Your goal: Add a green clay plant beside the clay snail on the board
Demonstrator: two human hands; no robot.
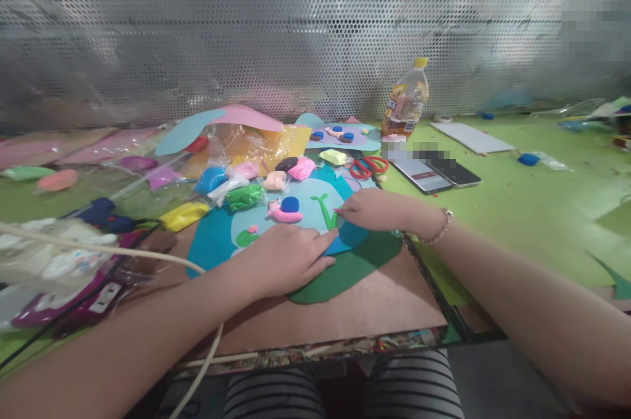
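Observation:
A light-blue and darker-blue paper cutout [210, 249] lies on a brown board. On it are a pink clay snail [288, 216] with a blue shell, a green clay pad [245, 239] with a pink flower, and a branching green clay stem [325, 211]. My left hand [290, 254] rests flat with fingers stretched out, a fingertip by the stem's base. From the right, my right hand [365, 207] is closed, its fingertips pinched at the stem's right branch. A dark-green paper piece [352, 268] sits under the blue cutout.
Bagged clay lumps, including a green one [245, 196] and a yellow one [185, 215], lie behind and left. Red scissors [369, 167], two phones [419, 172], a drink bottle [407, 103] and a white board [472, 137] are farther back. A pale cable [98, 246] crosses my left forearm.

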